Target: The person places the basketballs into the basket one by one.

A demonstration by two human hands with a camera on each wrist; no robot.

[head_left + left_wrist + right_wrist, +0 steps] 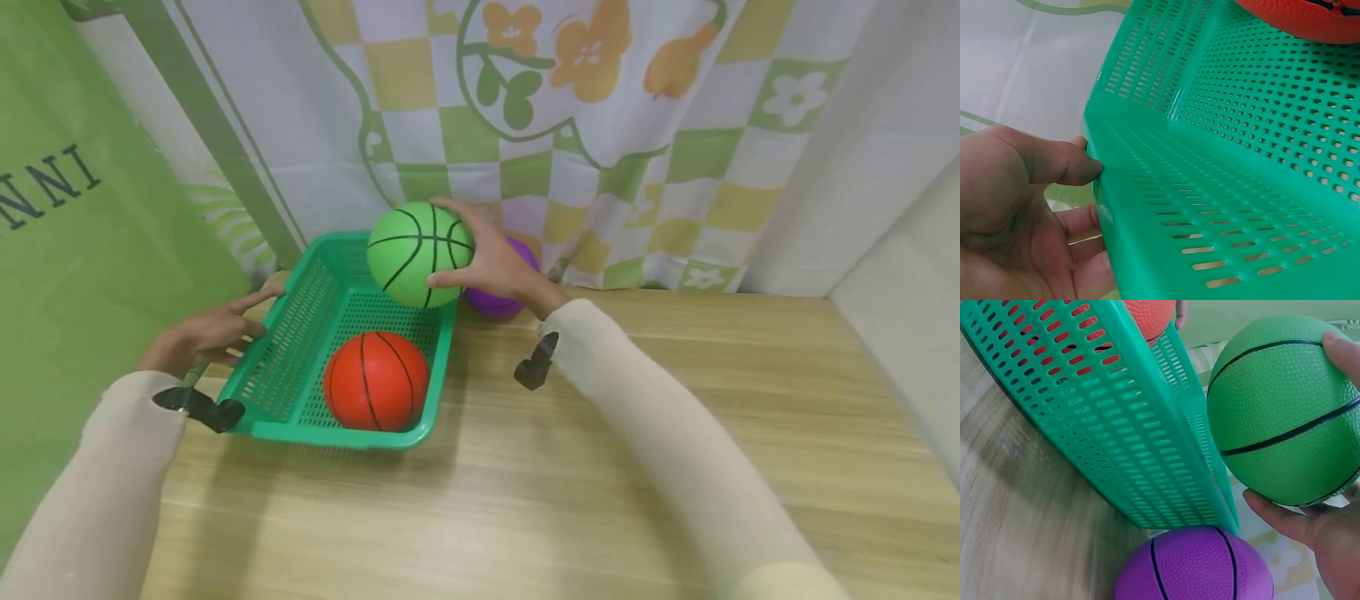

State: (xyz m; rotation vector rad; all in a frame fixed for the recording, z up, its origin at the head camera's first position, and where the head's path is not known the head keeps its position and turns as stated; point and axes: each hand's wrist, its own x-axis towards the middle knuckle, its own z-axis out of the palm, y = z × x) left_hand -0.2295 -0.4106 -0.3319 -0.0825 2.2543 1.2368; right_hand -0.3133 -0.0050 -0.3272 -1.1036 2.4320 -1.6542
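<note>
A checked curtain point(517, 167) (orange flowers point(588, 54) on it) hangs behind the table point(787, 392); a lettered green sheet point(82, 292) at left.

Dark capital letters point(45, 185) stand on the green cloth point(90, 333) at the far left of the scene, in the head view. From left to right they read "NNI", with small serifs at the ends of the strokes. The line slants, rising to the right, and runs up to the view's left edge, where the first letter is partly cut off, so whether they belong to a longer word cannot be told.
</note>
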